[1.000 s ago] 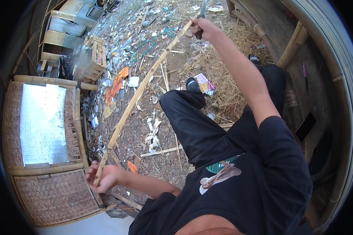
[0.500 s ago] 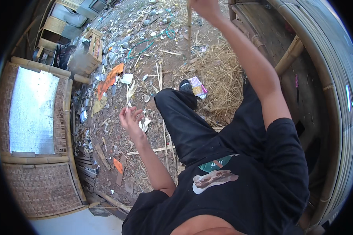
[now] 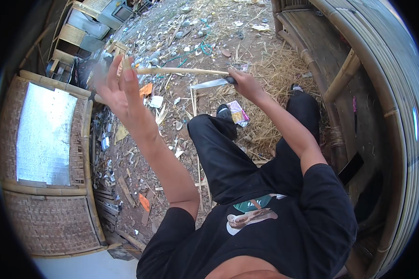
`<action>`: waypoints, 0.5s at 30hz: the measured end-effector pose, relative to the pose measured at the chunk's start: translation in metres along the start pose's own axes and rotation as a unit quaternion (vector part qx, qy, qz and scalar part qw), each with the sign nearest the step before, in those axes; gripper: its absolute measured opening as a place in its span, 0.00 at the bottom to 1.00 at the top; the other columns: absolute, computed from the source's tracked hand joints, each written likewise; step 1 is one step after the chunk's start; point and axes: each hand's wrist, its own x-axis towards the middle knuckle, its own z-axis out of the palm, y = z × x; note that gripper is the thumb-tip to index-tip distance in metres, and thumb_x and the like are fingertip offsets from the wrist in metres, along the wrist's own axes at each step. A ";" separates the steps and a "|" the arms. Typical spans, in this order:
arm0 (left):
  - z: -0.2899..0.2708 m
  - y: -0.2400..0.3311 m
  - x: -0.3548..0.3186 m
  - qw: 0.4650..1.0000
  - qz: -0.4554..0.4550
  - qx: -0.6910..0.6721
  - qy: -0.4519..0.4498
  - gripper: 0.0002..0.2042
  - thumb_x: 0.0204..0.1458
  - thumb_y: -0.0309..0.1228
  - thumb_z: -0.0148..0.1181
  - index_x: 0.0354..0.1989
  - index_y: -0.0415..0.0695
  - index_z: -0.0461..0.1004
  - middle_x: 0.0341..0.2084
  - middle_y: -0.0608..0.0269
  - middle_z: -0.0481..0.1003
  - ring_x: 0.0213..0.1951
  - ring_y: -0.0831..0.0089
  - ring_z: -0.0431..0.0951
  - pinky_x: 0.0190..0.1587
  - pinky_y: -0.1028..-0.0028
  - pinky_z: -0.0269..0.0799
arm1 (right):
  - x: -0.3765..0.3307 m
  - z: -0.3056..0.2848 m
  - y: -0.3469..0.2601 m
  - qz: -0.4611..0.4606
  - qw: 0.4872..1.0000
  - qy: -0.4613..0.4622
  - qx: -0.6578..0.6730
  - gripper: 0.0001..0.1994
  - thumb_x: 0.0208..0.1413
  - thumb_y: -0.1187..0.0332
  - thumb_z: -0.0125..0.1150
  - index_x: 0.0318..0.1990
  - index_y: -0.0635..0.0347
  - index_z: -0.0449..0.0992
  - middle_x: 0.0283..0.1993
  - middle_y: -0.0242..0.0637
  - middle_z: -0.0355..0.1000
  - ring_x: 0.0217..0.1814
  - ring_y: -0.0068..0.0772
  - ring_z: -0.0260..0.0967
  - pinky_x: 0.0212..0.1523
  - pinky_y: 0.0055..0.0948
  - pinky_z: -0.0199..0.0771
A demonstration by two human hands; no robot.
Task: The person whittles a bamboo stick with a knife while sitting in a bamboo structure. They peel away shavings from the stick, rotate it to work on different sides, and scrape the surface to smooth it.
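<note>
My right hand (image 3: 249,85) is closed round the dark handle of a knife (image 3: 212,84), its blade pointing left. The same hand grips one end of a long, thin bamboo strip (image 3: 181,71), which runs almost level just above the blade. At the strip's other end is my raised left hand (image 3: 128,100), with its thumb and a finger about the tip. Its other fingers reach upward and are partly blurred. How firmly the left fingers press on the strip is hard to make out.
Thin pale strips (image 3: 199,172) lie on the littered ground by my bent knee. Dry straw (image 3: 270,93) is heaped at the right, with a colourful packet (image 3: 238,114) beside my shoe. A bamboo bench (image 3: 307,51) flanks the right; a woven panel (image 3: 51,218) stands left.
My right hand has come down from the top edge, bringing the knife and strip into view. My left hand has risen from low over the ground to the strip's left end.
</note>
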 end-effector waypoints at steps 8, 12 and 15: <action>0.024 -0.013 -0.022 0.975 -0.087 -0.177 -0.102 0.21 0.63 0.43 0.38 0.25 0.39 0.66 0.13 0.60 0.66 0.14 0.70 0.68 0.24 0.69 0.68 | -0.013 -0.005 -0.004 0.020 0.999 -0.015 0.048 0.19 0.43 0.78 0.58 0.47 0.59 0.71 0.43 0.44 0.73 0.40 0.49 0.72 0.39 0.41 0.74; 0.023 -0.012 -0.017 0.978 -0.045 -0.188 -0.079 0.24 0.62 0.49 0.36 0.16 0.48 0.54 0.07 0.71 0.50 0.09 0.80 0.49 0.12 0.76 0.51 | -0.015 -0.026 -0.006 0.021 0.996 -0.022 0.089 0.18 0.43 0.75 0.61 0.46 0.58 0.73 0.41 0.43 0.74 0.41 0.46 0.73 0.41 0.37 0.74; 0.016 -0.003 0.003 0.990 0.006 -0.130 -0.060 0.25 0.61 0.52 0.34 0.15 0.50 0.52 0.08 0.73 0.48 0.09 0.81 0.45 0.14 0.79 0.44 | -0.023 -0.046 0.003 0.029 0.994 -0.020 0.105 0.15 0.44 0.70 0.62 0.43 0.58 0.74 0.37 0.42 0.74 0.39 0.46 0.72 0.39 0.37 0.74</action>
